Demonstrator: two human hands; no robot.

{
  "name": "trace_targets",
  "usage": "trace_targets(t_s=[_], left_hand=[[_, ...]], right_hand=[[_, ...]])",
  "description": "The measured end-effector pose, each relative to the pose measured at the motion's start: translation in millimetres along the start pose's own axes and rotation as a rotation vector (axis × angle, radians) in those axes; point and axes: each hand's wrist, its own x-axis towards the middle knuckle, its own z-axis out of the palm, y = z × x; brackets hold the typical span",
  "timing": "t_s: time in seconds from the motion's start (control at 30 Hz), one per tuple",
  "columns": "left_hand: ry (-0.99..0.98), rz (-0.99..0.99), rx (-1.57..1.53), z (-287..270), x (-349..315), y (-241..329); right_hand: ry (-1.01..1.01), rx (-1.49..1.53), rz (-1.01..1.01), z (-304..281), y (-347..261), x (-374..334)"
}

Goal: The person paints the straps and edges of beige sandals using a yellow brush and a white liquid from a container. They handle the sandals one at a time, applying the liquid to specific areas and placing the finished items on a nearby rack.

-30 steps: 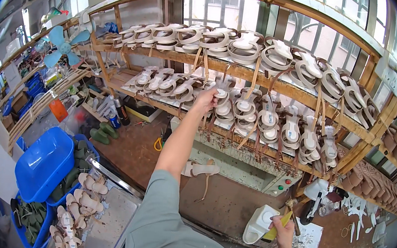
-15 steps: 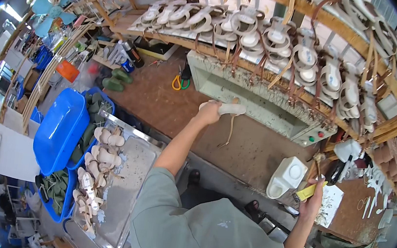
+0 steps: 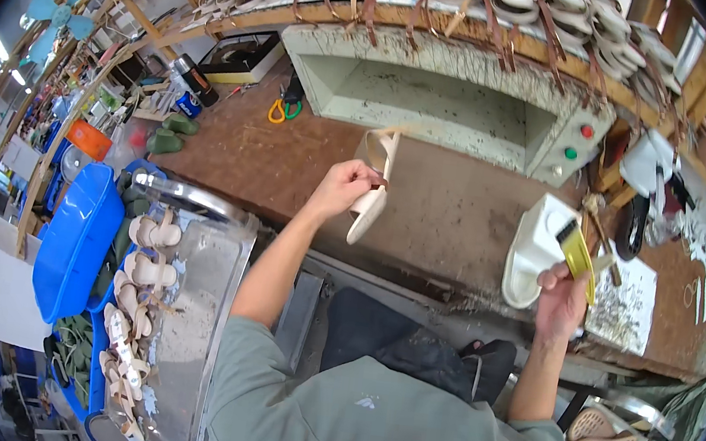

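Observation:
Above the brown workbench, my left hand [image 3: 346, 189] is closed on a pale beige sandal [image 3: 366, 212]. Its sole end hangs toward me and its thin strap [image 3: 386, 144] stands up on the far side. On the right, my right hand [image 3: 561, 301] grips a yellow-handled brush [image 3: 581, 262] with dark bristles pointing up and left. The brush is beside a white plastic pot [image 3: 539, 242] that stands on the bench. My fingertips partly cover the sandal's middle.
A pale green metal box [image 3: 543, 155] with an open front and push buttons stands behind. Sandals [image 3: 516, 8] line the rack above. Scissors [image 3: 285, 109] lie at the far left of the bench. A metal tray [image 3: 197, 290] with sandals and blue tubs [image 3: 76, 246] are on my left.
The sandal has turned from lying sideways to hanging lengthwise. My right hand has raised the brush, turning its bristles upward beside the white pot. My view has shifted as well.

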Motion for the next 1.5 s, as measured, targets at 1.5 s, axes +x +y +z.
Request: trace_targets(t_s=[1.5], left_hand=[[0.153, -0.531, -0.967, 258.4, -135.2, 34.5]], right_hand=[[-0.039, -1.211, 0.086, -103.9, 5.0, -32.4]])
